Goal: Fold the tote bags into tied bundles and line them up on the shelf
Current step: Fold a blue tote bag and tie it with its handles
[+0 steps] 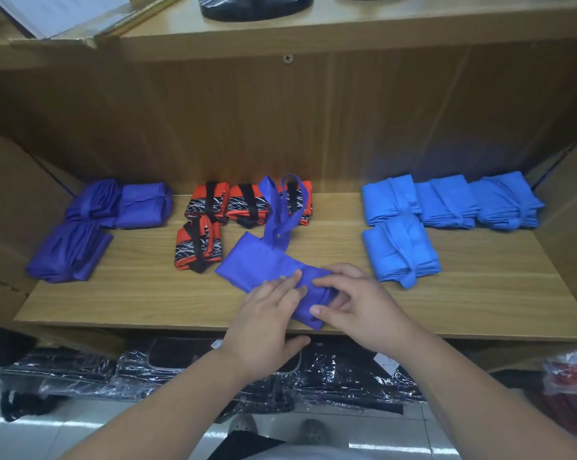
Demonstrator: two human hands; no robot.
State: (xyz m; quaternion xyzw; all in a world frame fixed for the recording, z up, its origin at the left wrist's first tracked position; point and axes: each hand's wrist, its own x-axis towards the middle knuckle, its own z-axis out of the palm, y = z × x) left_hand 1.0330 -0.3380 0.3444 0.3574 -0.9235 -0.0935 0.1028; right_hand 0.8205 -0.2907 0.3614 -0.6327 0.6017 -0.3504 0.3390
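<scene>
A purple-blue tote bag (257, 260), folded into a long strip, lies slanted on the wooden shelf (147, 293), its handles (282, 210) stretching back over the red bundles. My left hand (267, 320) lies flat on the strip's near part, fingers straight and pressing the cloth. My right hand (356, 307) curls its fingers and thumb round the rolled near end of the bag. Tied bundles sit in groups: three purple (91, 227) at left, several red-and-black (220, 220) in the middle, several light blue (446, 214) at right.
Cardboard panels (11, 210) close the shelf's left and right sides. Above is another shelf with a black object (257, 5) and a plastic-wrapped box. Below the shelf edge, on the floor, lie black goods in clear plastic (214, 376).
</scene>
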